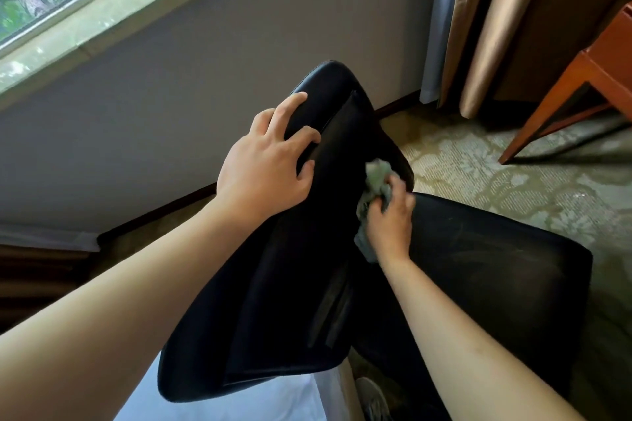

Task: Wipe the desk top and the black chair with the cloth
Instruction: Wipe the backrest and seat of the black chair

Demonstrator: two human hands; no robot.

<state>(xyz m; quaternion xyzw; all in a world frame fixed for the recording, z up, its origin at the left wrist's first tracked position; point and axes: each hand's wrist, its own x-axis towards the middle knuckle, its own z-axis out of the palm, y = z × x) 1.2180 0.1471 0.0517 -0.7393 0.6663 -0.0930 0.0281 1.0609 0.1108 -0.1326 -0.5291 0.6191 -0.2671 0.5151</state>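
Chair step in hand, judging by where the hands are. The black leather-look chair [307, 249] sits right below the camera, backrest nearest, seat pad off to the right. Left hand [270, 161] lies on the top edge of the backrest, fingers spread and draped over it, bracing it, not clamped. Right hand [390, 215] has its fingers curled tight round a crumpled grey-green cloth [374, 188] and presses it against the front face of the backrest, near the right side edge, just above where backrest meets seat.

Desk top: not visible here. Only an orange-brown wooden desk leg and frame [564, 92] shows at the right edge, well apart from the chair. Can't tell whether the desk is done.

Next move, my read: keep the left hand bracing so the chair doesn't swivel or tip, run the cloth over the rest of the backrest face, then onto the seat pad. Seat shows faint dull smears, so it likely needs a pass. Cloth is bunched up; flattening it would cover more per stroke.

Surroundings: grey wall [205, 79] and window with a pale stone sill [102, 20] behind the chair, beige curtains [485, 27] upper right, patterned green-beige carpet [496, 164]. Chair stands near the wall, so reach to its far side looks tight. A grey shoe [374, 400] shows below the seat.
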